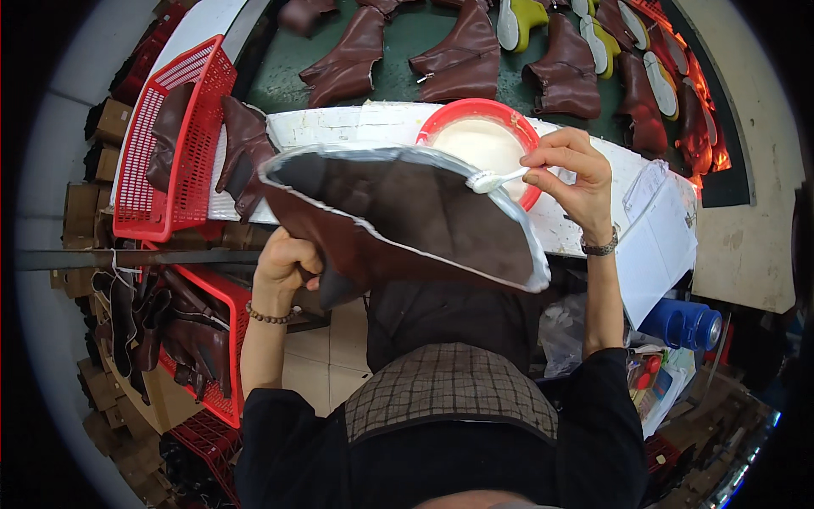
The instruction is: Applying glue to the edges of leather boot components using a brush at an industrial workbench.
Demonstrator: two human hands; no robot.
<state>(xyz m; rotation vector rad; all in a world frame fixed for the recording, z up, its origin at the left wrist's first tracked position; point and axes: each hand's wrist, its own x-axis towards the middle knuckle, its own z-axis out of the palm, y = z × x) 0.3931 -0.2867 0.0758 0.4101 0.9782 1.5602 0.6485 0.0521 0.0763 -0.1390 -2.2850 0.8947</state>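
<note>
A brown leather boot upper (331, 233) is spread wide in front of me, its dark lining facing up and a whitish band running along its rim. My left hand (291, 261) is closed in a fist on its lower left part. Between thumb and fingers, my right hand (572, 174) pinches a small white-handled brush (496, 179), whose head touches the upper's far right rim. Just behind the upper stands a red bowl (523, 127) of creamy white liquid, partly covered by the upper and my right hand.
Several brown boot uppers (458, 59) and yellow-green lasts (602, 47) lie on a green surface (394, 51) beyond the white worktable (318, 127). Red baskets (191, 165) of uppers stand at left. Papers (657, 242) and a blue bottle (682, 324) are at right; a metal bar (136, 260) crosses the left.
</note>
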